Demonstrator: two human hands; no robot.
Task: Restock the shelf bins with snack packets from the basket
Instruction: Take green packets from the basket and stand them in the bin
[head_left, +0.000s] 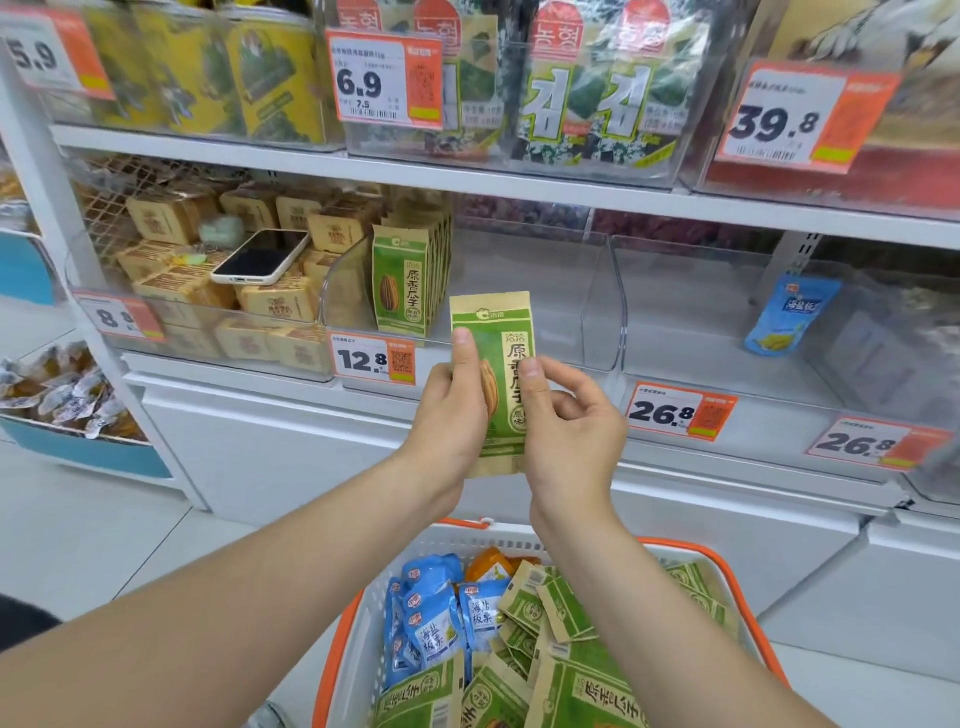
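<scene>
I hold one green sunflower-seed packet (501, 332) upright in front of the clear middle bin (597, 306). My left hand (452, 415) grips its left edge, thumb on the front. My right hand (571, 421) pinches its right edge between thumb and fingers. Inside that bin, at its left side, stands a row of the same green packets (402, 280). Below my arms the white basket with an orange rim (358, 613) holds several green packets (566, 654) and several blue packets (436, 618).
A phone (262, 257) lies on tan packets in the left bin (208, 291). One blue packet (789, 322) leans in the right bin. Price tags (374, 361) hang on the shelf edge. Seaweed packs fill the shelf above.
</scene>
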